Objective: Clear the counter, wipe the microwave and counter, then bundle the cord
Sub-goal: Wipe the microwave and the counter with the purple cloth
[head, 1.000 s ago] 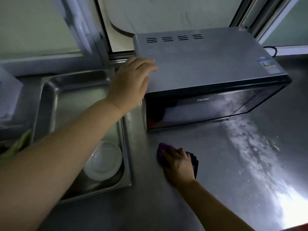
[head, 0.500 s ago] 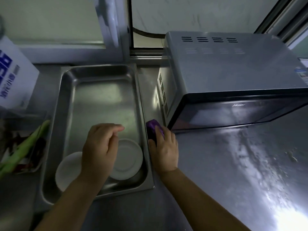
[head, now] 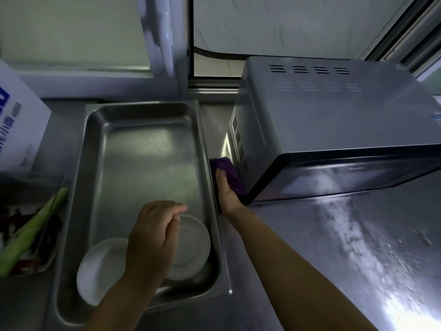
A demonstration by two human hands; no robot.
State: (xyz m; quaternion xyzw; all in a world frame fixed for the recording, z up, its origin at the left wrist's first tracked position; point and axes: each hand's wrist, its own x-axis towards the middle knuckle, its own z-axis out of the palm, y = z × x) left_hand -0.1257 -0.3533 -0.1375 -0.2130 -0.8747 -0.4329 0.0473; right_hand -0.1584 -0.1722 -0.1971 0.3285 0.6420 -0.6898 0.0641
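Stainless steel covers the whole counter [head: 334,271], where wet streaks and specks are seen in front of the microwave [head: 334,130], so wiping there seems unfinished. The microwave is set at the back right against the window, its vented left side turned toward a narrow gap. That gap is bounded on the other side by a deep steel tray [head: 143,151], which is placed just beside the appliance and appears to serve as a holding place for cleared items: two white dishes [head: 191,247] are lying at its near end. A white box [head: 19,120] and green stalks [head: 31,230] are left at the far left edge.

The right hand [head: 226,194] is pushed into the gap, fingers straight and pressed together on a purple cloth [head: 229,173], which is held flat against the counter and touching the microwave's lower side, probably so that the tight strip can be wiped. The left hand [head: 152,240] is held above the dishes with fingers loosely curled, nothing gripped. No cord can be identified with certainty.
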